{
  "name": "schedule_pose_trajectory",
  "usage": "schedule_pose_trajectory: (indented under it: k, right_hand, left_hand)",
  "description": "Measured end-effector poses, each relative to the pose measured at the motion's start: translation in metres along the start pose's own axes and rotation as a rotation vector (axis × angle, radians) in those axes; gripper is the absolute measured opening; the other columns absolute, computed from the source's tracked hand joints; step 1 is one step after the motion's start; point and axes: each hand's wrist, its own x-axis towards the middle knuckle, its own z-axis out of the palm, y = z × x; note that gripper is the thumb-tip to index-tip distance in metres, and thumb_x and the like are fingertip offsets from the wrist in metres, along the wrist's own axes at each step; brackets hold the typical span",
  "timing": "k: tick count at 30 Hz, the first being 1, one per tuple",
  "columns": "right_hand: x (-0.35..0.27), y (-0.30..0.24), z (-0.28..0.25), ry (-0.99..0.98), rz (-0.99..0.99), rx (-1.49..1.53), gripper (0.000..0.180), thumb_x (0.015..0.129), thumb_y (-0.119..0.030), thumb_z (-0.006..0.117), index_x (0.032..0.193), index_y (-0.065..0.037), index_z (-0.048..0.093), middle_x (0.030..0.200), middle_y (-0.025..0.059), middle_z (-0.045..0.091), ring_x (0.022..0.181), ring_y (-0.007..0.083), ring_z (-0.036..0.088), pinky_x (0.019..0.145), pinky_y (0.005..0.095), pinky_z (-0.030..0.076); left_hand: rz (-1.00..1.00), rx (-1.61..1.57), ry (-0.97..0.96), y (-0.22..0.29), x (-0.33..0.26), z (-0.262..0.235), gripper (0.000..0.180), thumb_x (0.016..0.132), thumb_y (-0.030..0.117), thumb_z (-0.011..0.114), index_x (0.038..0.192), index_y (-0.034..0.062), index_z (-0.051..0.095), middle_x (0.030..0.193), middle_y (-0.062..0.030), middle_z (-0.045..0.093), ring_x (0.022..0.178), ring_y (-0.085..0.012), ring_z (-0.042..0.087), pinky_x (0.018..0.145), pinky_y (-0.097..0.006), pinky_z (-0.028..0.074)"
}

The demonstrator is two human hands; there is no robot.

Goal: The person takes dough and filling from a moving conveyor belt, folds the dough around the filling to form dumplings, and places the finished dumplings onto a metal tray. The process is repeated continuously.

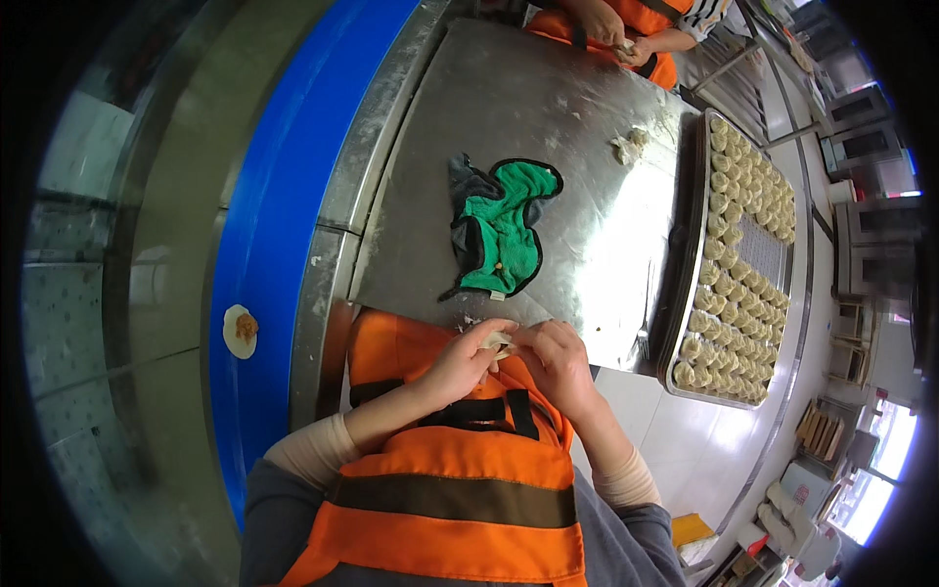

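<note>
Between my two hands, just off the near edge of the steel table, is a small pale dumpling. My left hand cups it from the left with bent fingers. From the other side the fingers of my right hand pinch its dough edge, and they hide part of it. Past my hands a green cloth with dark trim lies crumpled on the table. On the blue conveyor belt to my left rests a round dough wrapper with orange-brown filling.
A tray filled with rows of dumplings stands along the table's right side. Small dough scraps lie near the far right. Across the table, another person's hands work on a piece of dough. A fork-like utensil lies near the tray.
</note>
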Motion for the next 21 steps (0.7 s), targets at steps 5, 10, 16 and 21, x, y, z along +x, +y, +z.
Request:
schedule_pose_trajectory:
  k: [5, 10, 16, 21]
  right_hand:
    - [-0.001, -0.005, 0.006, 0.028, 0.099, 0.149, 0.020, 0.077, 0.001, 0.076, 0.095, -0.005, 0.067, 0.085, 0.0082, 0.065, 0.077, 0.0274, 0.063, 0.067, 0.0363, 0.050]
    - [-0.003, 0.002, 0.006, 0.035, 0.137, -0.023, 0.018, 0.076, 0.004, 0.075, 0.091, -0.003, 0.067, 0.087, 0.0094, 0.066, 0.076, 0.0279, 0.063, 0.068, 0.0358, 0.052]
    - [-0.002, 0.000, 0.005, 0.018, 0.124, 0.105, 0.025, 0.077, -0.003, 0.076, 0.100, -0.005, 0.066, 0.086, 0.0079, 0.063, 0.080, 0.0304, 0.061, 0.073, 0.0407, 0.048]
    - [0.004, -0.007, 0.005, 0.024, 0.016, 0.026, 0.021, 0.077, 0.003, 0.075, 0.095, -0.003, 0.066, 0.085, 0.0097, 0.066, 0.075, 0.0277, 0.063, 0.066, 0.0361, 0.050]
  left_hand:
    - [0.054, -0.087, 0.034, -0.002, 0.005, 0.010, 0.034, 0.104, 0.005, 0.043, 0.137, 0.0046, 0.050, 0.103, -0.0039, 0.058, 0.086, -0.0090, 0.059, 0.070, -0.022, 0.051]
    - [-0.096, -0.241, 0.024, 0.007, 0.000, 0.003, 0.037, 0.106, 0.007, 0.038, 0.143, 0.0071, 0.046, 0.108, -0.0014, 0.057, 0.081, -0.0079, 0.052, 0.074, -0.022, 0.047]
    - [0.214, 0.103, 0.027, -0.014, 0.003, 0.004, 0.039, 0.103, 0.001, 0.037, 0.141, 0.0056, 0.046, 0.113, -0.0022, 0.057, 0.083, -0.0086, 0.052, 0.074, -0.023, 0.046]
    - [0.236, 0.279, 0.063, -0.012, 0.006, 0.002, 0.036, 0.099, 0.001, 0.042, 0.135, 0.0026, 0.049, 0.120, -0.0130, 0.058, 0.108, -0.0146, 0.057, 0.087, -0.029, 0.051]
